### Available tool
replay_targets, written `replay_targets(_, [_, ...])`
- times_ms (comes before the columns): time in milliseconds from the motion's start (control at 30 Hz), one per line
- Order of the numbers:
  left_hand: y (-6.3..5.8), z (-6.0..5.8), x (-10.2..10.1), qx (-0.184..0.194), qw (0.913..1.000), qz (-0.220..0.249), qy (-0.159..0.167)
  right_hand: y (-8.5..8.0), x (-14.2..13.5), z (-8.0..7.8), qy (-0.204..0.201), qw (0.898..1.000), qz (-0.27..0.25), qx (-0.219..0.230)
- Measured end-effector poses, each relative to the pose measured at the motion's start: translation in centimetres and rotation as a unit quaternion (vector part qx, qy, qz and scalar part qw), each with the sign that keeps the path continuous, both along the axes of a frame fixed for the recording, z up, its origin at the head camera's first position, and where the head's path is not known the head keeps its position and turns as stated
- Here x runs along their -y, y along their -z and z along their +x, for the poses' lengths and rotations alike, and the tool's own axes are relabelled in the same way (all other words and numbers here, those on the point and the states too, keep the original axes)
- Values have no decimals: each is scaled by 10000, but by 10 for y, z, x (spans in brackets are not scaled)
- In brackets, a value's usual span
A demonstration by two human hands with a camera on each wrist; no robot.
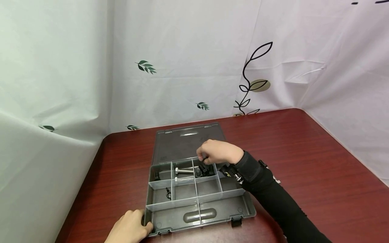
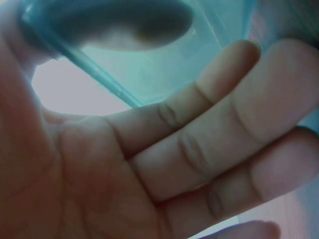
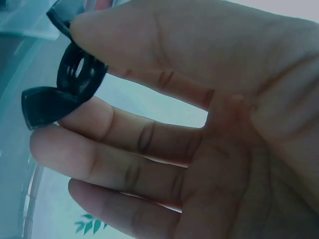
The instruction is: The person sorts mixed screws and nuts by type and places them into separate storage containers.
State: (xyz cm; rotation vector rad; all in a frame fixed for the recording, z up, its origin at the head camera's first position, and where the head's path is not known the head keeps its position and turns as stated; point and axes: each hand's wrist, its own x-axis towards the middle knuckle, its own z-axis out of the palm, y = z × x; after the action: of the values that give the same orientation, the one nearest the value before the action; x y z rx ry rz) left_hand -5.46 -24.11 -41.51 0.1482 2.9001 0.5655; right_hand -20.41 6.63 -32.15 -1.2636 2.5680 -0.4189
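My right hand (image 1: 219, 152) is over the back row of a grey compartment box (image 1: 226, 207). Its thumb and fingertips pinch a black wing nut (image 3: 93, 78), whose two wings and round middle show in the right wrist view. Just below lie several black pieces (image 1: 199, 172) in one compartment. My left hand (image 1: 130, 226) grips the box's near left corner; the left wrist view has the thumb over the clear wall (image 2: 107, 85) and the other fingers on its far side. Silver bolts (image 1: 184, 171) lie in the compartment left of the black pieces.
The box's lid (image 1: 179, 145) lies folded back on the red-brown table (image 1: 288, 145). A small black part (image 1: 157, 176) is in the back left compartment, and a black ringed part (image 1: 168, 193) in the one before it. A white patterned cloth (image 1: 182, 84) hangs behind.
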Motion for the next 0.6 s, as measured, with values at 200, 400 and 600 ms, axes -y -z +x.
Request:
replay_targets(200, [1,0,0,25,10000,-20,-10,-3,18,2,-186,9997,86,-94])
replay_targets(400, [1,-1,0,117,9999,-26,-23,-4,36,6,-309,9993,197,-18])
replay_targets(600, [0,-1,0,116,9999,-45,-19,-1,49,9,-533,9986,11,59])
